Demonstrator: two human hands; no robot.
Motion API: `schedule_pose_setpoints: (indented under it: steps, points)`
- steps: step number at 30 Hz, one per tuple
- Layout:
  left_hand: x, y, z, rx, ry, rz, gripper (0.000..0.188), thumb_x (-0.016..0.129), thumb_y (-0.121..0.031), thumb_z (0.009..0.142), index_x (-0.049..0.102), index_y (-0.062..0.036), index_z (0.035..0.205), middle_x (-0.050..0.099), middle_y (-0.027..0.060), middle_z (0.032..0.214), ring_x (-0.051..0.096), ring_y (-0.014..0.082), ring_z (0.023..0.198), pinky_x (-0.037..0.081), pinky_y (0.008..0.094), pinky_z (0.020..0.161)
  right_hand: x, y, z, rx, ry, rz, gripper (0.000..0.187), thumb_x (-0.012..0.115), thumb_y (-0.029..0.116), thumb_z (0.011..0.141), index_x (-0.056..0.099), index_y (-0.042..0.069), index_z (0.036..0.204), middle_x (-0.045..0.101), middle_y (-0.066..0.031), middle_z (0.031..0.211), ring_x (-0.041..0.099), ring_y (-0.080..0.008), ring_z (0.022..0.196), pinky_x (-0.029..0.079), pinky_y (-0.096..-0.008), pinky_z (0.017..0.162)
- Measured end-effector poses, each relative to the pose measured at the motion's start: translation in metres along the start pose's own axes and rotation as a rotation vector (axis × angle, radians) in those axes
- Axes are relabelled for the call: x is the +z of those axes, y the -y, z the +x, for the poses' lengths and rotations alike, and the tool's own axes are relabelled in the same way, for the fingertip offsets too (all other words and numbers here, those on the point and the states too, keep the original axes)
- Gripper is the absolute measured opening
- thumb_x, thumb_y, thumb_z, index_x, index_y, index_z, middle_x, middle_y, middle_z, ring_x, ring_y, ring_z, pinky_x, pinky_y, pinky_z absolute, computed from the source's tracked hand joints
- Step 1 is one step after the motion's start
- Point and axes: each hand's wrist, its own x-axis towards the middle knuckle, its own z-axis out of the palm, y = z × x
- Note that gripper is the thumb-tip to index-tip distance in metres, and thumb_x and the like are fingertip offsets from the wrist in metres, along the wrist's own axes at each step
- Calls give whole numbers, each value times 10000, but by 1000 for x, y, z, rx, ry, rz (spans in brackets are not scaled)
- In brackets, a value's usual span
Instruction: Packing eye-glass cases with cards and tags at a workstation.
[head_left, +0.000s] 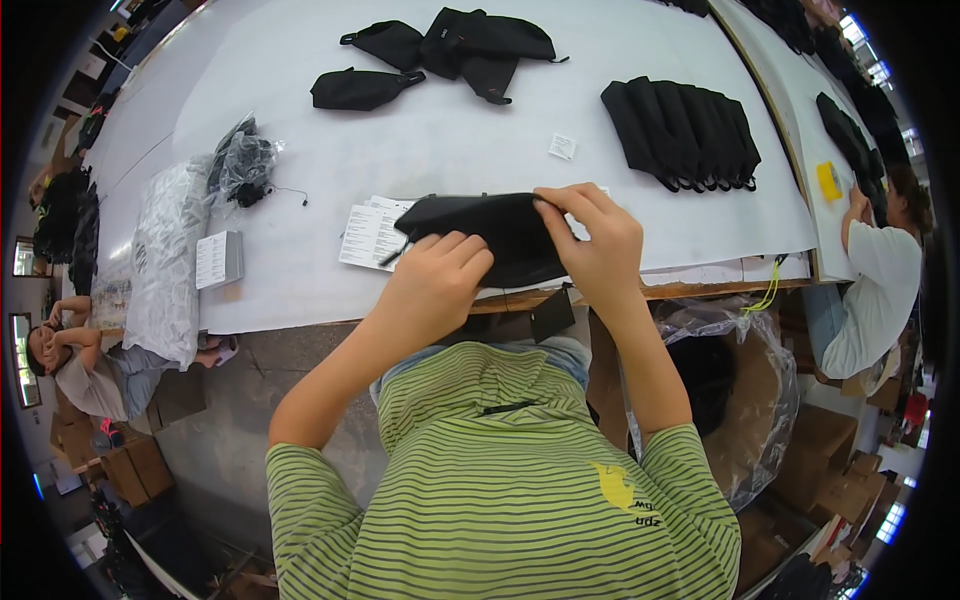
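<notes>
A flat black fabric pouch (519, 240) lies at the table's near edge, in front of my body. My right hand (603, 242) pinches its upper right corner between thumb and fingers. On the pouch's lower left part, my left hand (432, 285) is closed with curled fingers; its thumb is hidden. A black square tag (552, 314) hangs below the pouch at the edge. White printed cards (366, 236) are spread out just left of the pouch and partly under it.
Several black pouches (682, 135) overlap in a row at right; more pouches (368, 90) lie at the far side. Clear plastic bags (165, 250) and a card stack (220, 262) sit at left. A plastic-lined box (740, 400) stands below the table. Two people sit nearby.
</notes>
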Motion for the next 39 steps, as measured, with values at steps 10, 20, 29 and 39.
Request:
schedule_pose_setpoints:
  steps: [10,20,29,39]
  points:
    - [-36,3,-5,-237,19,-299,229,755,-57,684,551,-6,774,432,179,1361,416,374,1237,381,401,998,-11,-23,-30,444,565,642,1047,833,333,626,231,114,1453,585,-180,1142,520,-286,1125,314,-371,1039]
    - [-39,31,-10,-366,-34,-293,216,746,-78,704,557,4,767,502,166,1289,489,344,1162,424,393,937,-8,-55,-60,668,442,1297,329,632,322,826,547,22,930,544,-43,817,566,-158,887,396,-349,915]
    - [-42,41,-24,-402,41,-253,228,743,-92,708,544,9,756,532,141,1253,510,329,1126,443,364,892,-39,-59,-45,858,404,863,255,666,116,831,493,23,993,574,-34,826,541,-99,805,442,-258,814]
    - [-19,17,-21,-299,264,-565,248,752,-123,712,541,-6,774,600,99,1108,552,270,1013,447,341,841,21,-43,-20,1341,-574,1483,289,605,335,912,573,88,764,532,-2,600,470,-95,509,372,-216,486]
